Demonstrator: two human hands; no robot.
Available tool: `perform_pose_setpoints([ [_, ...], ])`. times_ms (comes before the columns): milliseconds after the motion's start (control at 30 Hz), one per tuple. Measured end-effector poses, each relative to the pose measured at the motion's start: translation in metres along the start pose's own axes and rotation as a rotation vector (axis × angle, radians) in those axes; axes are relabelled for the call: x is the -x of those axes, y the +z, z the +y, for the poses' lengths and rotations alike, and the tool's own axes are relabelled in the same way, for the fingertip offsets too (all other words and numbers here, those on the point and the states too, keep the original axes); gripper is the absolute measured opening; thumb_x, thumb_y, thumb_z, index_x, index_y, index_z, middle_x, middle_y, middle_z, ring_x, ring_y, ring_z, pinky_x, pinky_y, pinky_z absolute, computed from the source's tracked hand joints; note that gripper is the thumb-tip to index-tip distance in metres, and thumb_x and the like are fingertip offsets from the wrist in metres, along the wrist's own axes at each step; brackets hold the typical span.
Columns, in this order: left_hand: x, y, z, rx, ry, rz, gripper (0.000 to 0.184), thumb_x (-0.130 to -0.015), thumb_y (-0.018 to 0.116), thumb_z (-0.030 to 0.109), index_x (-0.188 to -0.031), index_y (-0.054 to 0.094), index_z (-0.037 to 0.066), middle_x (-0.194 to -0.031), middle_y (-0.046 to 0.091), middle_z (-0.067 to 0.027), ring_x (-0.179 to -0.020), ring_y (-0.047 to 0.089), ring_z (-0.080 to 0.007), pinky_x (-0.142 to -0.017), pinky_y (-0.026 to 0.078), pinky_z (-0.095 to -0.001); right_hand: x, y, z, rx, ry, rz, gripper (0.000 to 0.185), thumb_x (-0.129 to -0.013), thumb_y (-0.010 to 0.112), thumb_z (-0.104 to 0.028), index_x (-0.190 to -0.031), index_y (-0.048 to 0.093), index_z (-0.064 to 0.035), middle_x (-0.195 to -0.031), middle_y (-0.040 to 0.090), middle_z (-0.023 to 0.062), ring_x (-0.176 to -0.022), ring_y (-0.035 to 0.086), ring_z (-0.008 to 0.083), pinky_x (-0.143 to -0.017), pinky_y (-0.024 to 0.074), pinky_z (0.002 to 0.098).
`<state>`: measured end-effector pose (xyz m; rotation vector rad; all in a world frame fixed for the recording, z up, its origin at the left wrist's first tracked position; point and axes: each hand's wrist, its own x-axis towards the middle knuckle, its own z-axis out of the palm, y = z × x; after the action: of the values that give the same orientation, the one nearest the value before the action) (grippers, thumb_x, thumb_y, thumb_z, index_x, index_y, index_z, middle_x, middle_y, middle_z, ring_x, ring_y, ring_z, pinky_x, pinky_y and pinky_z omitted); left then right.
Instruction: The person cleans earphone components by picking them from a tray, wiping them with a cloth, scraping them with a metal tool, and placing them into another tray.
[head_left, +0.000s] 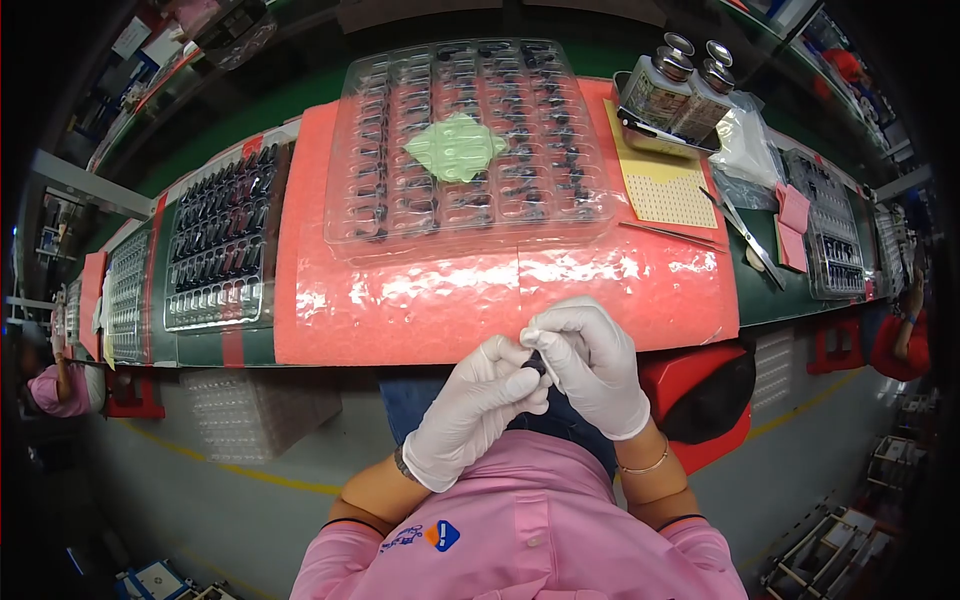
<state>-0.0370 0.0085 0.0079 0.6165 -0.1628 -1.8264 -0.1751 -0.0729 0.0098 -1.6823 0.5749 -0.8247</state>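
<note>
Both my hands wear white gloves and meet in front of my body, just off the front edge of the pink mat (pixel 430 310). Between the fingers of my left hand (pixel 480 400) is a small dark part (pixel 535 364), partly hidden by the fingertips. The thumb and fingers of my right hand (pixel 587 365) are pinched together at the top of that part; what they grip is too small to tell. Beyond the hands lies a clear plastic tray (pixel 340 190) with rows of dark parts, and a pale green piece (pixel 456 147) rests on it.
Two metal-capped bottles (pixel 660 90) stand in a holder at the back right, near a yellow sheet (pixel 665 190) and scissors (pixel 745 232). More trays lie left (pixel 222 235) and right (pixel 835 230). A red stool (pixel 690 400) is below. Other people sit at both far sides.
</note>
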Motion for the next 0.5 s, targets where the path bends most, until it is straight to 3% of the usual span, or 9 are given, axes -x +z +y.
perform_pose_setpoints([
  [100,-0.001,0.000,-0.008,-0.028,0.041,-0.009,0.025,-0.079,0.059,0.004,-0.101,0.047,0.005,-0.096,0.054,-0.0116,-0.078,0.052,-0.0138,-0.072,0.044,-0.0261,-0.001,0.005,0.003,0.280,-0.111,0.291,0.009,-0.085,0.051,-0.002,-0.093,0.051,0.0012,-0.086,0.051,0.0070,-0.054,0.048,0.0057,-0.053,0.0476,0.0221],
  [133,-0.002,0.001,-0.009,-0.031,0.043,-0.010,0.025,-0.079,0.059,0.004,-0.101,0.047,0.005,-0.096,0.054,-0.0116,-0.078,0.052,-0.0138,-0.072,0.044,-0.0261,-0.001,0.004,0.003,0.278,-0.114,0.292,0.009,-0.085,0.051,-0.002,-0.093,0.051,0.0012,-0.086,0.051,0.0070,-0.054,0.048,0.0057,-0.053,0.0476,0.0221],
  [233,-0.002,0.004,-0.013,-0.248,0.248,-0.018,0.027,-0.077,0.061,0.002,-0.101,0.048,0.005,-0.097,0.055,-0.0119,-0.081,0.053,-0.0145,-0.075,0.045,-0.0270,0.000,-0.002,0.000,-0.260,0.134,0.476,0.009,-0.085,0.051,-0.004,-0.092,0.051,0.0007,-0.080,0.052,0.0056,-0.052,0.047,0.0051,-0.055,0.0493,0.0234],
  [400,-0.003,0.002,-0.012,-0.299,0.273,0.025,0.029,-0.076,0.062,0.000,-0.101,0.049,0.005,-0.100,0.055,-0.0122,-0.085,0.055,-0.0156,-0.078,0.045,-0.0279,0.008,-0.007,0.000,-0.274,0.121,0.446,0.011,-0.085,0.052,-0.005,-0.093,0.051,0.0013,-0.076,0.052,0.0044,-0.051,0.047,0.0049,-0.057,0.0507,0.0243],
  [500,-0.006,0.000,-0.013,-0.306,0.287,0.043,0.028,-0.076,0.062,-0.001,-0.101,0.049,0.004,-0.101,0.056,-0.0123,-0.087,0.055,-0.0162,-0.080,0.045,-0.0282,0.011,-0.006,-0.005,-0.381,0.238,0.474,0.012,-0.083,0.054,-0.005,-0.092,0.050,0.0019,-0.076,0.052,0.0046,-0.051,0.048,0.0056,-0.057,0.0506,0.0249],
])
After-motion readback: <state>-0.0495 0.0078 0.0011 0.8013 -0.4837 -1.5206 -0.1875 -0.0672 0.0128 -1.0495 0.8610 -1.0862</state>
